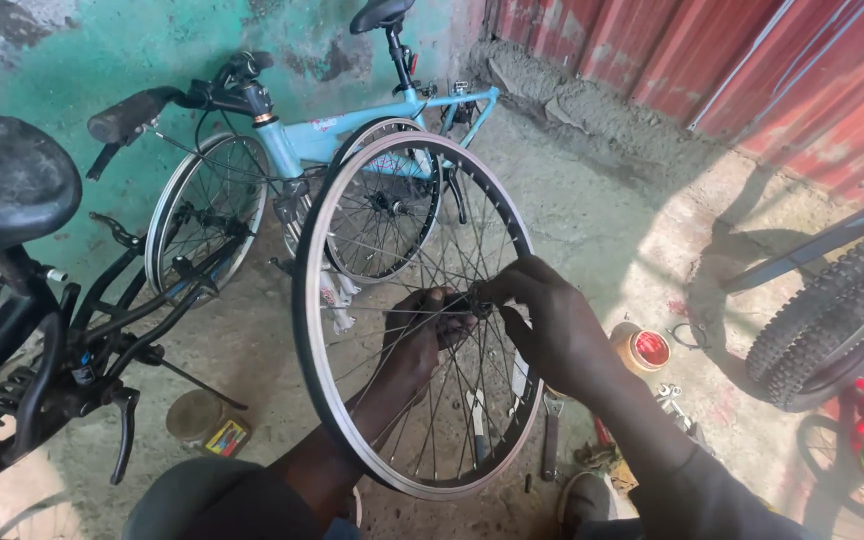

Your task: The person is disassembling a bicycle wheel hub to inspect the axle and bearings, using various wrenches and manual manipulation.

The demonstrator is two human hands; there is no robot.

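Where rough concrete floor (602, 220) meets green wall (102, 50), our left hand (422, 335) and right hand (547, 320) pinch the hub of the bare silver spoked wheel (309, 300), upright.

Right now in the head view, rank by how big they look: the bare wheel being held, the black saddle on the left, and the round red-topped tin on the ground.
1. Bare wheel, by far the largest.
2. Black saddle; it sits close to the camera, which inflates it.
3. Red-topped tin, smallest.
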